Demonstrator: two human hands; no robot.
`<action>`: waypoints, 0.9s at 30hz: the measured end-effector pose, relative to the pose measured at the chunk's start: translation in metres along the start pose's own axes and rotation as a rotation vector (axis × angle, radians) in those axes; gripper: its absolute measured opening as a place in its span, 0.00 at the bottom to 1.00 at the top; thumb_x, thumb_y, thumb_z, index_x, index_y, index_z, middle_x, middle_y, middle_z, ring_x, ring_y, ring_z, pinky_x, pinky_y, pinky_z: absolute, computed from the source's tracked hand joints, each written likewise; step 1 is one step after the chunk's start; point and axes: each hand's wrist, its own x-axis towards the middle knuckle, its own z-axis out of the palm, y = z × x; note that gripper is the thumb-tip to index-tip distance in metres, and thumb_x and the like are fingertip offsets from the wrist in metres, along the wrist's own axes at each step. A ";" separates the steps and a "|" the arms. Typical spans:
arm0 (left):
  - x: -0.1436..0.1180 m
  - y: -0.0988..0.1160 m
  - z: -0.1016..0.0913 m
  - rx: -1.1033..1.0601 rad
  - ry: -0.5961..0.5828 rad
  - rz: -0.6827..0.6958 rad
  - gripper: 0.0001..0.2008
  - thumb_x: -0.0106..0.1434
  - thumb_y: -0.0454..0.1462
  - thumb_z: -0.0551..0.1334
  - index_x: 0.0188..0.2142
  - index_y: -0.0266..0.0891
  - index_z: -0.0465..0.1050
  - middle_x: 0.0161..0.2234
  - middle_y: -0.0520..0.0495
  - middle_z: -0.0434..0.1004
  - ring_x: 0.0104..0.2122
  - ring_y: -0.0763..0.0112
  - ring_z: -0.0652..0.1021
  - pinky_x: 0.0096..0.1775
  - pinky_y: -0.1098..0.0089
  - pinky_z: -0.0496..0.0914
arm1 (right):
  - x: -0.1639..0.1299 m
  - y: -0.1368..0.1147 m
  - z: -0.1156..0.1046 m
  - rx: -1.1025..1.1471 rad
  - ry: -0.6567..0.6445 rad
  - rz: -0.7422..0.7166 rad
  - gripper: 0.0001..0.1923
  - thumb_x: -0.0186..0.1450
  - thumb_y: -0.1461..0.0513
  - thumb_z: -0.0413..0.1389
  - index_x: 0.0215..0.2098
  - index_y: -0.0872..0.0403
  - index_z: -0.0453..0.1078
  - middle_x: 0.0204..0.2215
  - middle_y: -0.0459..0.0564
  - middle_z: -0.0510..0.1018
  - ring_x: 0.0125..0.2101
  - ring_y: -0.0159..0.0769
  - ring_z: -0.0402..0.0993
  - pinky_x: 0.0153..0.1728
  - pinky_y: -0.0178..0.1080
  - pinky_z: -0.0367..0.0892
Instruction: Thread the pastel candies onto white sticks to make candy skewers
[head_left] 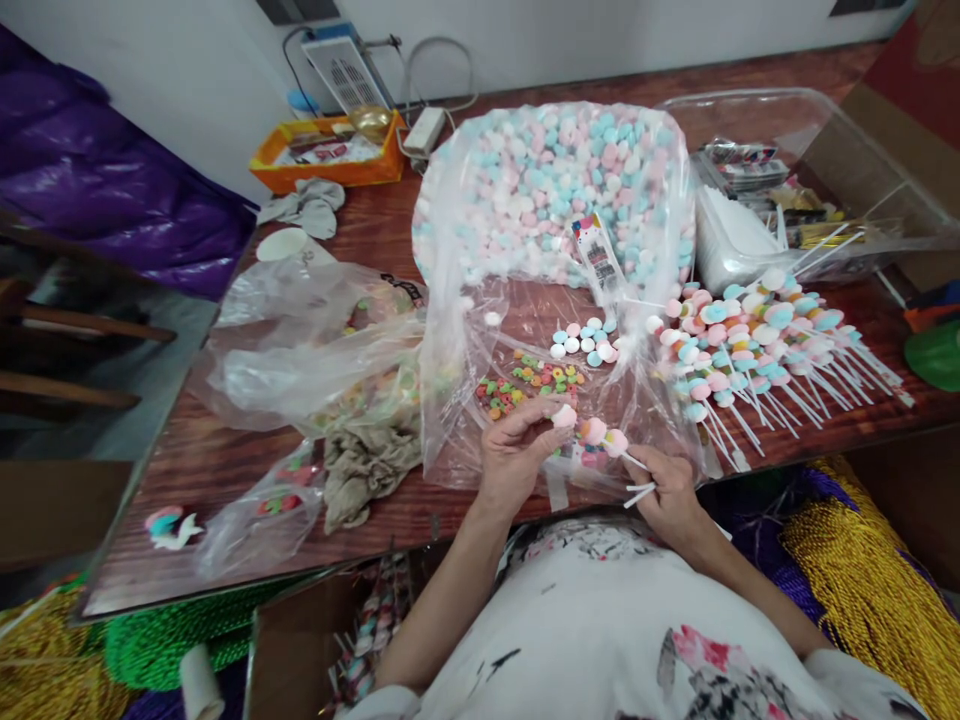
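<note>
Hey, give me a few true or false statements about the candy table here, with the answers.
1. The left hand pinches a pink marshmallow. True.
2. The right hand holds white sticks, one already carrying marshmallows. True.
3. The finished skewers are piled to the left of the big marshmallow bag. False: they lie to its right.
4. The orange tray sits at the table's near edge. False: it is at the far side, near the wall.
5. Small colourful ring candies lie on the plastic in front of the hands. True.
</note>
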 end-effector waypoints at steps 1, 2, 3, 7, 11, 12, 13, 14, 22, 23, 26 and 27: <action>0.000 -0.002 0.000 -0.006 0.014 0.012 0.12 0.48 0.31 0.74 0.34 0.44 0.81 0.41 0.48 0.82 0.43 0.66 0.80 0.47 0.65 0.75 | 0.000 0.000 0.000 0.011 0.002 -0.003 0.11 0.68 0.68 0.49 0.43 0.54 0.71 0.29 0.49 0.79 0.26 0.34 0.75 0.29 0.35 0.69; 0.001 -0.003 -0.001 -0.017 0.037 0.022 0.12 0.48 0.31 0.74 0.33 0.44 0.81 0.41 0.48 0.83 0.42 0.66 0.80 0.46 0.66 0.75 | -0.001 0.000 0.000 0.024 0.004 -0.007 0.11 0.68 0.68 0.49 0.43 0.54 0.71 0.29 0.49 0.79 0.26 0.34 0.75 0.29 0.35 0.68; 0.002 -0.005 -0.002 -0.033 0.066 0.029 0.12 0.47 0.31 0.74 0.33 0.43 0.81 0.40 0.49 0.83 0.41 0.67 0.81 0.45 0.66 0.75 | -0.002 0.000 0.000 0.040 0.009 -0.013 0.10 0.68 0.68 0.50 0.43 0.54 0.71 0.29 0.49 0.79 0.26 0.33 0.75 0.29 0.35 0.68; 0.008 -0.010 -0.005 -0.110 0.158 0.035 0.13 0.46 0.31 0.75 0.33 0.42 0.81 0.36 0.49 0.83 0.37 0.69 0.81 0.41 0.69 0.76 | -0.007 0.003 0.002 0.101 0.055 -0.019 0.09 0.67 0.69 0.52 0.42 0.54 0.72 0.28 0.47 0.78 0.25 0.31 0.73 0.27 0.33 0.67; 0.008 -0.011 -0.003 -0.134 0.151 0.035 0.15 0.43 0.31 0.76 0.32 0.42 0.81 0.35 0.50 0.83 0.35 0.69 0.82 0.40 0.69 0.77 | -0.007 0.003 0.002 0.101 0.067 -0.039 0.09 0.66 0.69 0.53 0.42 0.53 0.71 0.27 0.46 0.77 0.24 0.30 0.73 0.27 0.33 0.67; 0.007 -0.011 -0.002 -0.138 0.139 0.036 0.15 0.43 0.32 0.76 0.32 0.42 0.81 0.35 0.50 0.83 0.34 0.69 0.82 0.40 0.69 0.77 | -0.007 0.003 0.002 0.095 0.063 -0.044 0.10 0.66 0.70 0.53 0.43 0.53 0.71 0.28 0.46 0.77 0.25 0.31 0.73 0.28 0.33 0.67; 0.006 -0.011 -0.001 -0.142 0.125 0.037 0.15 0.43 0.32 0.76 0.32 0.42 0.81 0.35 0.50 0.83 0.34 0.68 0.82 0.39 0.69 0.77 | -0.006 0.002 0.002 0.086 0.057 -0.051 0.11 0.66 0.70 0.53 0.44 0.53 0.71 0.29 0.46 0.78 0.26 0.31 0.74 0.29 0.33 0.68; 0.006 -0.011 0.000 -0.144 0.110 0.042 0.15 0.43 0.32 0.76 0.33 0.42 0.81 0.35 0.50 0.83 0.34 0.68 0.82 0.39 0.69 0.77 | -0.005 0.002 0.002 0.077 0.051 -0.056 0.11 0.66 0.70 0.52 0.44 0.53 0.71 0.30 0.47 0.79 0.27 0.32 0.75 0.29 0.34 0.69; 0.003 -0.022 -0.006 0.038 0.044 0.199 0.13 0.52 0.30 0.72 0.38 0.44 0.81 0.41 0.48 0.83 0.42 0.63 0.82 0.48 0.60 0.76 | -0.006 0.003 0.004 0.097 0.010 0.005 0.11 0.68 0.68 0.51 0.46 0.53 0.71 0.32 0.48 0.80 0.28 0.33 0.76 0.31 0.35 0.69; 0.002 -0.024 -0.008 0.052 0.049 0.199 0.13 0.53 0.30 0.71 0.39 0.44 0.81 0.42 0.48 0.83 0.43 0.63 0.82 0.49 0.60 0.76 | -0.007 0.003 0.004 0.105 0.016 0.010 0.11 0.68 0.68 0.51 0.46 0.53 0.72 0.31 0.48 0.80 0.28 0.33 0.76 0.30 0.35 0.69; 0.002 -0.027 -0.010 0.060 0.070 0.178 0.14 0.54 0.31 0.71 0.40 0.44 0.80 0.43 0.48 0.83 0.44 0.63 0.82 0.50 0.60 0.76 | -0.007 0.002 0.004 0.134 0.010 0.028 0.11 0.68 0.68 0.51 0.45 0.53 0.72 0.31 0.49 0.80 0.27 0.33 0.76 0.30 0.35 0.69; 0.002 -0.028 -0.010 0.061 0.075 0.171 0.14 0.53 0.31 0.71 0.40 0.45 0.80 0.43 0.48 0.83 0.44 0.63 0.81 0.50 0.60 0.76 | -0.006 0.001 0.004 0.141 0.004 0.036 0.11 0.68 0.68 0.51 0.45 0.53 0.73 0.32 0.49 0.80 0.28 0.33 0.76 0.31 0.35 0.69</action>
